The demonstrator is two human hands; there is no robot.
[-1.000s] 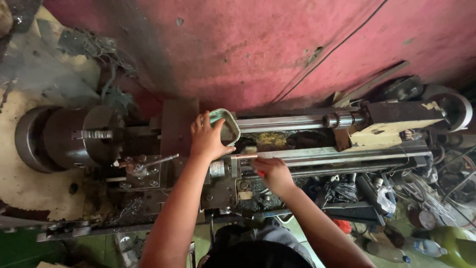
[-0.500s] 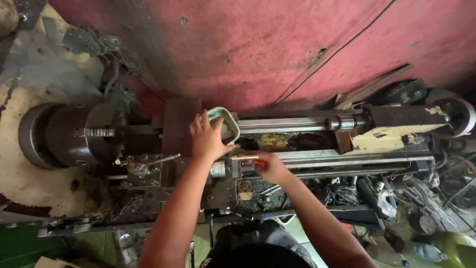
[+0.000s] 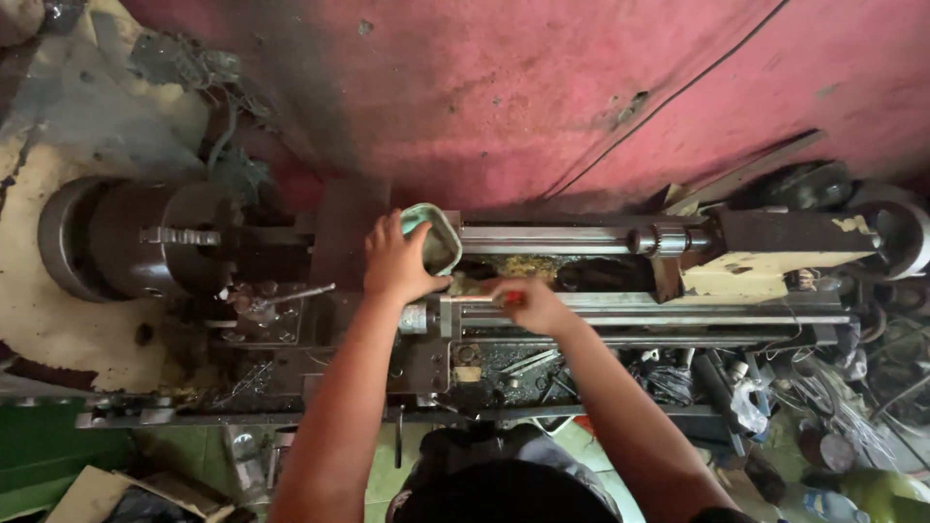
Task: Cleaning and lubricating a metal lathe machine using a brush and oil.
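Observation:
I look down on an old metal lathe (image 3: 620, 310). My left hand (image 3: 395, 260) grips a small green squarish container (image 3: 433, 239) at its near rim, held over the carriage. My right hand (image 3: 531, 304) is closed around a thin stick-like tool with a red part (image 3: 511, 297), its tip pointing left toward the container, just above the lathe's bed rails. The chuck (image 3: 145, 237) sits far left, the tailstock (image 3: 765, 247) at the right.
A red wall (image 3: 581, 87) rises behind the lathe. Loose parts, wires and scrap (image 3: 823, 407) crowd the floor at the right. A cardboard piece (image 3: 107, 494) lies on the green floor at lower left. A lever (image 3: 281, 295) sticks out near the tool post.
My right hand has moved left along the bed toward the container. My left hand keeps the container in the same spot.

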